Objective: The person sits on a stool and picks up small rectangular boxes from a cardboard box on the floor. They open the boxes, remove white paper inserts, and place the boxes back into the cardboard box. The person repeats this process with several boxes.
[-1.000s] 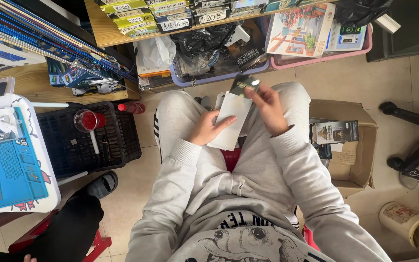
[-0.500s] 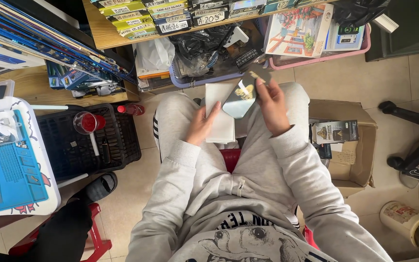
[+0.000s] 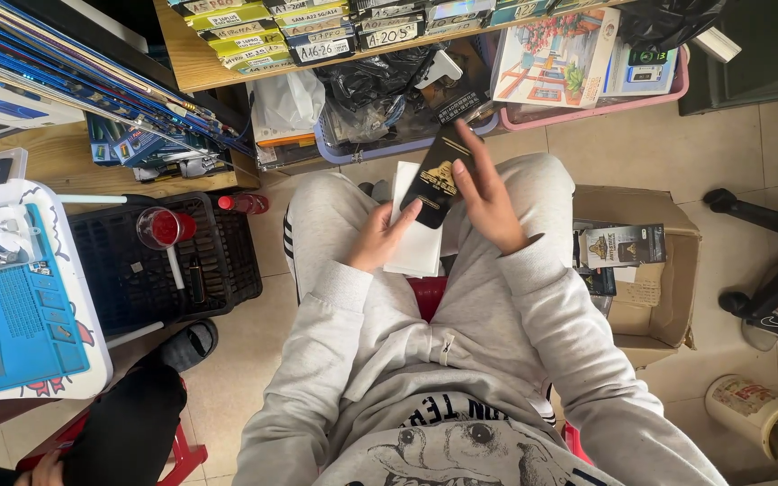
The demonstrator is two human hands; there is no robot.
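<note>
A pale tiled floor [image 3: 533, 135] carries most of it. To the right an open cardboard box [image 3: 650, 297] sits on the tiles, with a round tub [image 3: 758, 414] nearer. To the left stands a black plastic crate [image 3: 218, 261], a red bottle [image 3: 243, 203] lying at its far side. Farther off, a wooden shelf [image 3: 200, 67] bears a row of small labelled boxes [image 3: 272, 31].

Glossy black card packet [image 3: 437, 175], matt white paper sleeve [image 3: 414, 243], tiled floor [image 3: 731, 153]
</note>
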